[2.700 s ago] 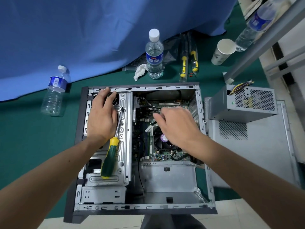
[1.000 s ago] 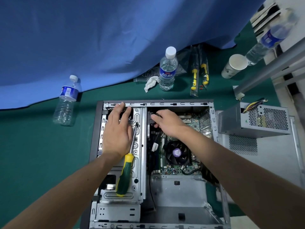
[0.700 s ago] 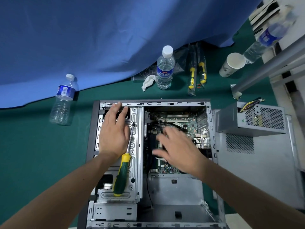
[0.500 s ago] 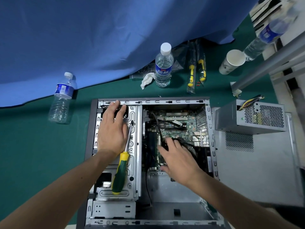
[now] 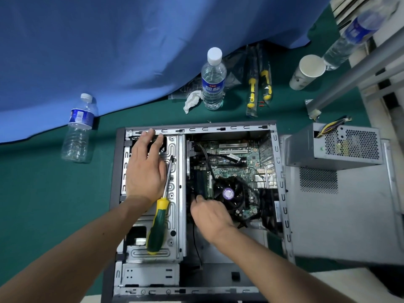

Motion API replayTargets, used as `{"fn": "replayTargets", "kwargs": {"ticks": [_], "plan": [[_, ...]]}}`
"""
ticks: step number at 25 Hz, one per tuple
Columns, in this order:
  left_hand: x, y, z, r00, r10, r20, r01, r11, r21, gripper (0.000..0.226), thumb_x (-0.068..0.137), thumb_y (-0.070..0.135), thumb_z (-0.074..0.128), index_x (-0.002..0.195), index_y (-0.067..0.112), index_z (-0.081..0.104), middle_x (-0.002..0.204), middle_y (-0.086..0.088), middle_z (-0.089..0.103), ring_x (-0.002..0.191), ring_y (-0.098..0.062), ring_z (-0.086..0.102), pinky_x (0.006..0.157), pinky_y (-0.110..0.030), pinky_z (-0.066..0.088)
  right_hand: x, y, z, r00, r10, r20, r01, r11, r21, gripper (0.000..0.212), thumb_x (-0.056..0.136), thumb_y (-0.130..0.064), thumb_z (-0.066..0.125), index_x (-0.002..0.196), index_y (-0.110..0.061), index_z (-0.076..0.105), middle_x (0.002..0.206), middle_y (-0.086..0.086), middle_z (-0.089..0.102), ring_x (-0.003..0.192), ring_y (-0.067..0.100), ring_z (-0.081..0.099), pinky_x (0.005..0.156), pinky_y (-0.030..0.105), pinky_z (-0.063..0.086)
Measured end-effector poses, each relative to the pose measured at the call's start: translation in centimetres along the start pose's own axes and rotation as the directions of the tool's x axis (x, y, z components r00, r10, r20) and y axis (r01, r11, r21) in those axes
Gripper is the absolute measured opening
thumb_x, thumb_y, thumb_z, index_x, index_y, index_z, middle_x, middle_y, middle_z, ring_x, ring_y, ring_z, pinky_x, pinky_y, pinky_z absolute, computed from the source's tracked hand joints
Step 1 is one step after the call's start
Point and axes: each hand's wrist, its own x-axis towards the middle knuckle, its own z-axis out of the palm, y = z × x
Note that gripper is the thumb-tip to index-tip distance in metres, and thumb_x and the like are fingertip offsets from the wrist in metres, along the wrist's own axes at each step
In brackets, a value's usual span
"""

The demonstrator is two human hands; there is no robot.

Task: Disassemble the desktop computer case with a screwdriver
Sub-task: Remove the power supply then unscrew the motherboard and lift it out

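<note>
Now screwdriver point(image 5: 159, 217) loose on drive cage point(image 5: 175, 215) — just beside left hand point(image 5: 145, 171).

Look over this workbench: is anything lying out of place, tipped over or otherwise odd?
Yes. One water bottle lies on its side on the green mat, left of the computer case. The screwdriver rests loose on the drive cage, unheld. The power supply sits outside, on the removed side panel.

A single head-worn camera is looking steeply down from above, close over the open computer case point(image 5: 277, 193), facing toward twelve o'clock; both forearms are entering from six o'clock.
</note>
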Motion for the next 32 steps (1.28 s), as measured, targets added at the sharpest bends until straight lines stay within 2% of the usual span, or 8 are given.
{"fn": "replayTargets", "kwargs": {"ticks": [7, 10, 12, 14, 19, 23, 26, 32], "plan": [[0.0, 0.2, -0.2, 1.0, -0.006, 0.008, 0.006, 1.0, -0.003, 0.051, 0.092, 0.019, 0.034, 0.138, 0.002, 0.05, 0.15, -0.016, 0.039, 0.138, -0.035, 0.035, 0.113, -0.048, 0.033, -0.4, 1.6, -2.5, 0.997, 0.025, 0.068, -0.039, 0.978, 0.205, 0.023, 0.089, 0.005, 0.049, 0.103, -0.006, 0.063, 0.103, 0.01, 0.063, 0.09, 0.032, 0.065, 0.082, 0.043, 0.055], [0.0, 0.2, -0.3, 1.0, -0.009, 0.011, 0.009, 1.0, -0.003, 0.052, 0.092, 0.019, 0.033, 0.137, 0.002, 0.05, 0.149, -0.017, 0.04, 0.138, -0.035, 0.035, 0.113, -0.048, 0.033, -0.6, 2.0, -4.1, 0.973, 0.139, -0.184, -0.057, 0.918, 0.392, 0.027, 0.101, -0.012, 0.043, 0.117, -0.011, 0.064, 0.11, 0.004, 0.064, 0.096, 0.022, 0.064, 0.089, 0.037, 0.053], [0.0, 0.4, -0.3, 1.0, -0.013, 0.014, 0.014, 1.0, -0.004, 0.052, 0.091, 0.019, 0.034, 0.137, 0.001, 0.05, 0.149, -0.017, 0.04, 0.138, -0.036, 0.035, 0.113, -0.048, 0.033, -0.1, 2.6, -6.3, 0.866, 0.262, -0.426, -0.021, 0.87, 0.492, 0.025, 0.1, -0.018, 0.046, 0.12, -0.014, 0.062, 0.111, -0.001, 0.063, 0.103, 0.015, 0.057, 0.094, 0.031, 0.048], [0.0, 0.5, -0.5, 1.0, -0.017, 0.018, 0.017, 1.0, -0.007, 0.052, 0.091, 0.019, 0.035, 0.137, 0.001, 0.051, 0.149, -0.018, 0.04, 0.138, -0.036, 0.035, 0.114, -0.047, 0.032, 1.3, 3.3, -8.2, 0.791, 0.349, -0.502, -0.021, 0.836, 0.549, 0.028, 0.099, -0.022, 0.05, 0.124, -0.013, 0.059, 0.111, -0.002, 0.062, 0.108, 0.015, 0.05, 0.096, 0.032, 0.043], [0.0, 0.6, -0.6, 1.0, -0.012, 0.02, 0.012, 1.0, -0.013, 0.052, 0.091, 0.018, 0.036, 0.137, 0.0, 0.051, 0.148, -0.019, 0.041, 0.137, -0.037, 0.036, 0.114, -0.049, 0.032, 5.3, 3.1, -8.9, 0.915, 0.388, -0.11, -0.183, 0.642, 0.744, 0.039, 0.099, -0.034, 0.051, 0.132, -0.013, 0.055, 0.105, -0.001, 0.062, 0.098, 0.018, 0.055, 0.09, 0.032, 0.047], [0.1, 0.5, -0.5, 1.0, -0.015, 0.021, 0.015, 1.0, -0.009, 0.051, 0.092, 0.018, 0.036, 0.137, 0.0, 0.052, 0.148, -0.019, 0.041, 0.138, -0.037, 0.035, 0.114, -0.049, 0.032, 7.3, 3.6, -8.9, 0.899, 0.438, -0.026, -0.229, 0.518, 0.824, 0.033, 0.097, -0.039, 0.055, 0.12, -0.015, 0.062, 0.108, 0.001, 0.067, 0.099, 0.021, 0.062, 0.09, 0.034, 0.049], [0.1, 0.4, -0.4, 1.0, -0.014, 0.02, 0.014, 1.0, -0.01, 0.051, 0.091, 0.017, 0.036, 0.137, 0.0, 0.051, 0.149, -0.018, 0.041, 0.138, -0.036, 0.036, 0.113, -0.049, 0.033, 7.9, 4.1, -9.2, 0.939, 0.341, 0.046, -0.247, 0.577, 0.779, 0.032, 0.101, -0.04, 0.046, 0.117, -0.016, 0.061, 0.1, 0.0, 0.066, 0.096, 0.021, 0.062, 0.087, 0.037, 0.049], [0.0, 0.4, -0.4, 1.0, -0.019, 0.024, 0.019, 1.0, -0.004, 0.051, 0.09, 0.017, 0.036, 0.137, 0.001, 0.051, 0.148, -0.018, 0.041, 0.138, -0.036, 0.036, 0.112, -0.05, 0.034, 8.0, 5.0, -9.4, 0.966, 0.241, 0.091, -0.202, 0.492, 0.847, 0.026, 0.104, -0.033, 0.042, 0.097, -0.016, 0.061, 0.08, -0.006, 0.062, 0.057, -0.006, 0.056, 0.048, 0.014, 0.042]]}}
